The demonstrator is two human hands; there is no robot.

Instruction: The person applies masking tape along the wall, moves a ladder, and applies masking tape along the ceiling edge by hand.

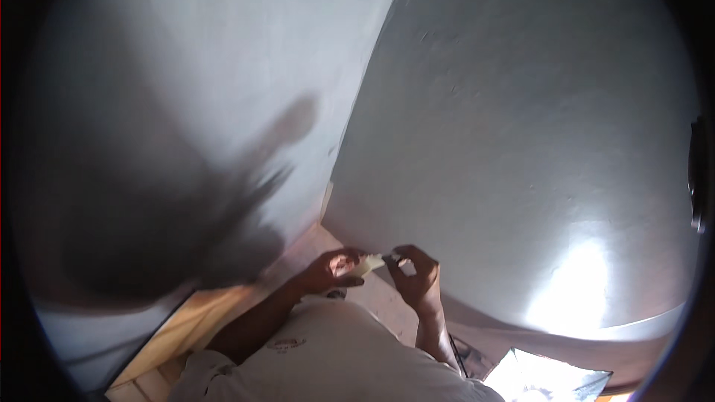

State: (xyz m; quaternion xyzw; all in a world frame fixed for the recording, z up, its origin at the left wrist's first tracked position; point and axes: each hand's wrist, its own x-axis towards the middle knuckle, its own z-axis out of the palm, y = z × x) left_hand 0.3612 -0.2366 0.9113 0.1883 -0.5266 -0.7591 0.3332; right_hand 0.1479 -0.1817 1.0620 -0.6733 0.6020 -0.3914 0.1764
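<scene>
Here, your left hand is clamped on a pale piece, held out in front of your shirt. Your right hand curls beside the piece's right end; whether its fingertips pinch anything, I can't tell.

Pale greyish shirt, short left sleeve, small dark-reddish print on chest; hands bare.

Pale piece (landmark): 1. Hands: 2; left hand at its left, right hand at its right. Walls: 2; left wall above-left, right wall above-right. Shirt: 1, below it. Bright panel: 1, below-right of it.
</scene>
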